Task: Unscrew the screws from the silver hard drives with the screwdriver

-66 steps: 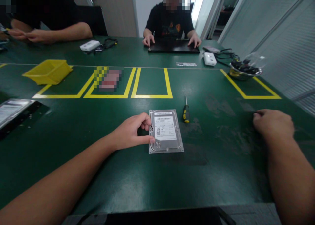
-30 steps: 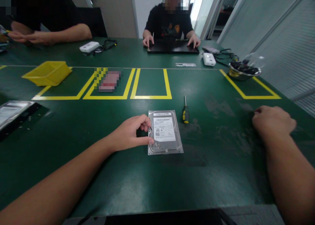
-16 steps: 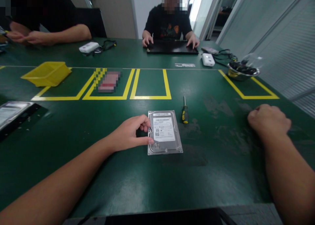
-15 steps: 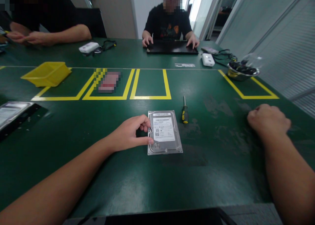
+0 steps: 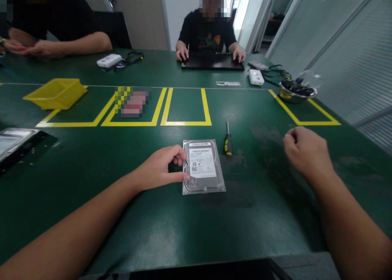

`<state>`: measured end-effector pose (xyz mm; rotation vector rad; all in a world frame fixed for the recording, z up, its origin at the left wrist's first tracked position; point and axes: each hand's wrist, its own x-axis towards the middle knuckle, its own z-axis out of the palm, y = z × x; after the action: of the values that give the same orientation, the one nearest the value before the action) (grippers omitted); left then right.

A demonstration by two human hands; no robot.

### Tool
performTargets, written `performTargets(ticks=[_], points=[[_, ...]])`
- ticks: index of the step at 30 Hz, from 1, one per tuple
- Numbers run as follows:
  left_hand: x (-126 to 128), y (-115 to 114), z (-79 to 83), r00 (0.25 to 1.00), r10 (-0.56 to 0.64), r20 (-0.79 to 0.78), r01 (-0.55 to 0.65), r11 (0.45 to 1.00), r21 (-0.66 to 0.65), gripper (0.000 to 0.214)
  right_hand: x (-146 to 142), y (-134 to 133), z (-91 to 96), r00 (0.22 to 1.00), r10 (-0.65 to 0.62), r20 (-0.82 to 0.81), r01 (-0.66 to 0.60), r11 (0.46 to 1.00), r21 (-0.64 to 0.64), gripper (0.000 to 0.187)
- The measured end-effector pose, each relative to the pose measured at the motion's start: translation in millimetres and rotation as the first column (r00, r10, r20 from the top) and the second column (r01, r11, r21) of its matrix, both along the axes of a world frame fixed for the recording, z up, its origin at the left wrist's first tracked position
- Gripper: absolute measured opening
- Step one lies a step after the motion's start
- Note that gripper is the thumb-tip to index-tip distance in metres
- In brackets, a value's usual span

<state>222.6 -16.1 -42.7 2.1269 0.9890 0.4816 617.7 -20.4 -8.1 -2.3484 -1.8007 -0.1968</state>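
Observation:
A silver hard drive (image 5: pixel 203 165) with a white label lies flat on the green table. Its left edge is held by my left hand (image 5: pixel 165 167), thumb on the drive's lower left and curled fingers at the side higher up. A screwdriver (image 5: pixel 228 145) with a black and yellow handle lies just right of the drive, shaft pointing away. Farther right, my right hand (image 5: pixel 309 151) is over the table with its fingers curled closed. Whatever it may hold is hidden. No contact shows between this hand and the screwdriver.
Yellow tape outlines (image 5: pixel 186 123) cross the table. A yellow bin (image 5: pixel 56 94) stands at left, a metal bowl (image 5: pixel 297 94) of dark items at right. Another drive on a dark tray (image 5: pixel 18 145) lies left. Opposite, a person's hands touch a black panel (image 5: pixel 212 61); another person sits left.
My right hand has moved left, closer to the screwdriver, its fingers still curled. My left hand stays at the drive's left edge. The view has shifted slightly.

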Motion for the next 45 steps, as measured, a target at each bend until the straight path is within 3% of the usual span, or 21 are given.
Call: performTargets(ticks=[4,6,8,11,14,19,23,28,31,39,45], points=[[-0.3,0.1,0.2,1.0,-0.003,0.005,0.003,1.0,-0.003,0.044,-62.1,-23.6,10.4,0.943,0.31,-0.125,-0.308,0.951,0.032,0.016],[-0.6,-0.4,0.1,1.0,-0.003,0.006,0.003,1.0,-0.005,0.044,-95.0,-38.7,16.9,0.799,0.52,-0.303,-0.511,0.852,0.116,0.017],[-0.7,-1.2,0.3,1.0,-0.004,0.012,0.004,1.0,-0.005,0.044,-123.7,-52.2,22.8,0.656,0.641,-0.399,-0.632,0.755,0.174,0.014],[-0.6,-1.9,0.6,1.0,-0.002,0.015,0.002,1.0,-0.001,0.042,-154.6,-64.7,26.4,0.497,0.692,-0.524,-0.704,0.674,0.222,0.011],[-0.8,-2.0,0.5,1.0,-0.005,0.021,0.005,1.0,0.009,0.04,-171.5,-66.1,19.7,0.405,0.68,-0.611,-0.695,0.663,0.277,0.011],[-1.4,-2.7,-1.4,0.999,0.001,0.035,-0.003,0.998,0.066,0.036,-176.8,-56.2,-6.6,0.372,0.665,-0.647,-0.615,0.699,0.365,0.012],[0.1,-5.0,-2.7,0.999,0.025,0.03,-0.031,0.979,0.203,0.022,-168.8,-52.4,-17.3,0.372,0.705,-0.604,-0.615,0.674,0.408,0.01],[4.1,-12.8,2.3,0.994,0.059,0.097,-0.099,0.869,0.485,0.017,-165.9,-55.4,-13.0,0.346,0.741,-0.576,-0.63,0.638,0.443,0.008],[6.9,-19.0,6.0,0.987,0.044,0.156,-0.128,0.802,0.584,0.013,-169.8,-58.6,-13.3,0.312,0.74,-0.596,-0.643,0.626,0.441,0.009],[12.4,-28.7,7.0,0.989,-0.06,0.134,-0.046,0.74,0.671,0.005,-176.5,-62.1,-18.9,0.233,0.777,-0.585,-0.674,0.562,0.479,0.008],[11.3,-30.6,4.3,0.985,-0.065,0.16,-0.064,0.727,0.683,0.01,-175.9,-61.3,-19.2,0.257,0.768,-0.587,-0.67,0.579,0.464,0.008]])
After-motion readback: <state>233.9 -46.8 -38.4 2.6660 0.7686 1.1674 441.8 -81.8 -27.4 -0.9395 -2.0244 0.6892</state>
